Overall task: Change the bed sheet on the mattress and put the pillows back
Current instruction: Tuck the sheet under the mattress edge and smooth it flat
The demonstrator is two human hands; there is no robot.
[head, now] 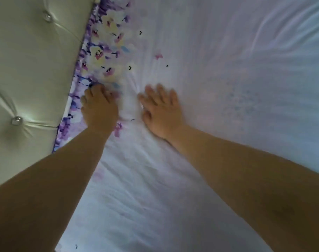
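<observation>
**poster1:** Bedroom shot, padded headboard (27, 70) up the left side and pale fabric filling everything else. So where are you at with this?

**poster2:** Start at your hands. Your left hand (98, 106) is down on the flowered border right beside the headboard, fingers bent at the tips into the fabric. Could be pressing, could be tucking, it's too blurry to call it a grip. Your right hand (160, 111) lies flat just beside it, fingers spread and straight on the white part.

**poster1:** And the bed sheet (209, 88)?

**poster2:** Already spread over the mattress as far as I can see, purple floral edge running along the headboard. Creases fan out around both your hands and run down toward the near end, so I'd say you're in the smoothing and tucking stage.

**poster1:** What's left then?

**poster2:** My guess: flatten those wrinkles, finish this edge, then the pillows. None in view, and I can't see the corners or other sides at all.
</observation>
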